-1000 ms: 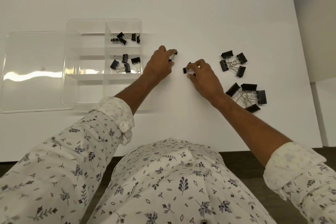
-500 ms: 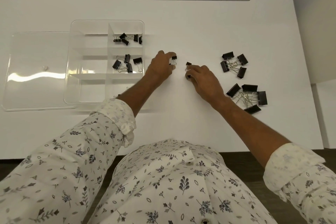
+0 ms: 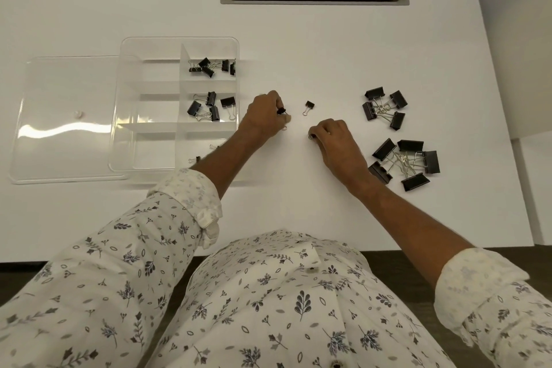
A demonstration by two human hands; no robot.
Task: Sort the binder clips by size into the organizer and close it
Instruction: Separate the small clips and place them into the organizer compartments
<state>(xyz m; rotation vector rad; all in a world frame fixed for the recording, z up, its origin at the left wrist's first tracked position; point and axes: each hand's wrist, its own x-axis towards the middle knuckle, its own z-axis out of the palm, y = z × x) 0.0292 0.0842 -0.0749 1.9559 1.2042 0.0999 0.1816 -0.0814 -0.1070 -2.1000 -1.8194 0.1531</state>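
Partly sorted: small clips in the organizer (image 3: 179,45), lid (image 3: 65,119) off beside it; left hand (image 3: 263,118) and right hand (image 3: 334,140) each pinching a tiny clip, one tiny clip (image 3: 309,106) between, two bigger piles (image 3: 403,158) unsorted on the right.

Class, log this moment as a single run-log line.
left hand: holds small clip | right hand: closed on clip | loose small clip: on table | organizer: open

We see a matt white surface (image 3: 298,39) carrying a clear, glossy plastic organizer (image 3: 179,42) and its shiny lid (image 3: 65,119). The binder clips (image 3: 406,160) look like matt black metal with bright wire handles. Our sleeves (image 3: 185,197) are soft printed cloth.
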